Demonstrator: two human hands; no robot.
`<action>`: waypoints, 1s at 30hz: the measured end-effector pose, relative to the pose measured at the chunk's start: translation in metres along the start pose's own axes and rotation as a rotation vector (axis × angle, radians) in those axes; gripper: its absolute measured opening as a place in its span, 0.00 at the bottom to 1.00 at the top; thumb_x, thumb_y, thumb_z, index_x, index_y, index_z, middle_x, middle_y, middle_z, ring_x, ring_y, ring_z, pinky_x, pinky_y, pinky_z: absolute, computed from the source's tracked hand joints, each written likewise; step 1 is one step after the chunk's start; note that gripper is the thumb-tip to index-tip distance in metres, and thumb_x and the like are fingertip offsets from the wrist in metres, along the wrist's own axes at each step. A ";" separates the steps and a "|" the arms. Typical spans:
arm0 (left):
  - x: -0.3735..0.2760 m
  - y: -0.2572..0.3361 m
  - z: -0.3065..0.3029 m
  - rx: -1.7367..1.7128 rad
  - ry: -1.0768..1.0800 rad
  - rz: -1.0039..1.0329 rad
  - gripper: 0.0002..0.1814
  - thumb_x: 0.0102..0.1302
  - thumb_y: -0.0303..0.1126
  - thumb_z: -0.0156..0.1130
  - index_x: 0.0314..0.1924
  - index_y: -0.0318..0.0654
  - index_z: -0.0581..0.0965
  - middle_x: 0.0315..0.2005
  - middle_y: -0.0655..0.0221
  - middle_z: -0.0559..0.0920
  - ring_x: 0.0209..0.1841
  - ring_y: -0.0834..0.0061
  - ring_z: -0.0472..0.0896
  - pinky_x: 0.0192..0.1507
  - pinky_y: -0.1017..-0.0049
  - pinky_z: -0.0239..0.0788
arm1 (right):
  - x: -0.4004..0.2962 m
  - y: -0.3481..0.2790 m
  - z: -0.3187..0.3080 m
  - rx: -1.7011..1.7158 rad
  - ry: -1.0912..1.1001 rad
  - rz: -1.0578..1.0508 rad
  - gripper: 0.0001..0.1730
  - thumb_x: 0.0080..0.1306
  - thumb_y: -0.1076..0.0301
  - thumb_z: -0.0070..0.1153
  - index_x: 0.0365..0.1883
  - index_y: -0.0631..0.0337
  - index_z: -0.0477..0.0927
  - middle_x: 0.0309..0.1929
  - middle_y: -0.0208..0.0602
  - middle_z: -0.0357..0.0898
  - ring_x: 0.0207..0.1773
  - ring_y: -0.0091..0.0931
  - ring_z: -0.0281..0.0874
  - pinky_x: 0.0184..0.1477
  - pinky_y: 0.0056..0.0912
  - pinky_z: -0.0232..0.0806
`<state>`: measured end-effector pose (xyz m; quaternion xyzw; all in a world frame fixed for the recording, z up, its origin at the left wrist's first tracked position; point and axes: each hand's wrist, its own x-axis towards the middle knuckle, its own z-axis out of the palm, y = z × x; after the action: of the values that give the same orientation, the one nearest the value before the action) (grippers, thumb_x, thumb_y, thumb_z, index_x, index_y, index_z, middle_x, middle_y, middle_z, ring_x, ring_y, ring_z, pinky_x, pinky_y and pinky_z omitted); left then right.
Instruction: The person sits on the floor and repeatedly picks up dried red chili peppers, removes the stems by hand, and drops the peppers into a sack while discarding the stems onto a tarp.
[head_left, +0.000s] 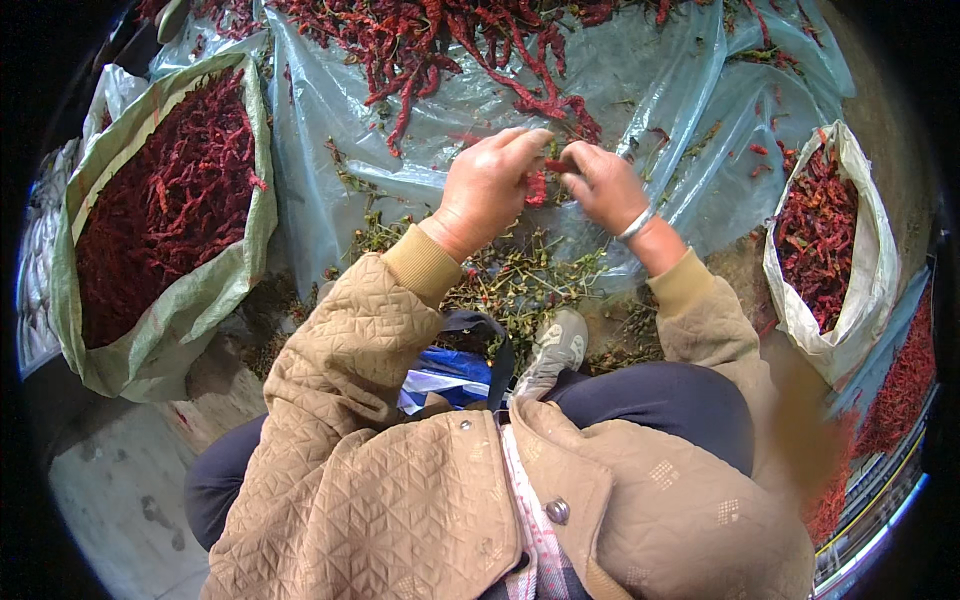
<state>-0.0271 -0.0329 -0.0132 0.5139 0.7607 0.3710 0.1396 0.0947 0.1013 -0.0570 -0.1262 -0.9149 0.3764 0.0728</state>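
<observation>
Close together above the plastic sheet (420, 124), my two hands meet at a dried red chilli (556, 166). The fingers of my right hand (606, 186), with a pale bangle at its wrist, pinch one end. My left hand (487, 184) is curled with its fingertips at the other end; motion blur softens them. Another red chilli piece (535, 189) shows just under my left hand, partly hidden by it. Beyond my fingers lies a big heap of dried red chillies (427, 45), some trailing towards my hands. Beneath my wrists are loose green-brown stems (540, 262).
A woven sack (259, 150) full of dried chillies stands at left. A smaller white sack (877, 202) with chillies stands at right. More red chillies (900, 382) lie at the far right. A shoe (559, 345) rests beside the stems, near a blue bag (457, 367).
</observation>
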 end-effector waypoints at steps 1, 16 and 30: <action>0.004 0.002 0.000 0.040 -0.084 0.005 0.14 0.49 0.23 0.58 0.39 0.37 0.74 0.33 0.58 0.77 0.36 0.57 0.76 0.36 0.67 0.68 | 0.001 -0.010 -0.005 0.000 0.047 -0.098 0.10 0.52 0.68 0.54 0.32 0.59 0.70 0.29 0.41 0.72 0.33 0.40 0.72 0.34 0.42 0.64; 0.057 0.028 -0.132 -0.325 -0.931 0.184 0.06 0.55 0.24 0.58 0.33 0.30 0.74 0.20 0.62 0.75 0.24 0.79 0.73 0.29 0.76 0.66 | 0.053 -0.110 -0.088 0.535 -0.565 -0.246 0.06 0.53 0.73 0.58 0.25 0.66 0.74 0.20 0.36 0.72 0.24 0.21 0.70 0.28 0.26 0.63; 0.042 -0.094 -0.126 -0.371 -0.769 -0.256 0.13 0.64 0.38 0.53 0.37 0.34 0.70 0.15 0.75 0.68 0.16 0.86 0.68 0.19 0.82 0.65 | 0.001 -0.022 0.046 -0.291 -0.148 0.669 0.18 0.49 0.52 0.59 0.24 0.60 0.79 0.27 0.46 0.77 0.32 0.42 0.75 0.36 0.41 0.67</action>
<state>-0.1840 -0.0675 0.0141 0.4826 0.6315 0.2627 0.5471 0.0793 0.0558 -0.0743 -0.3997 -0.8698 0.2535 -0.1392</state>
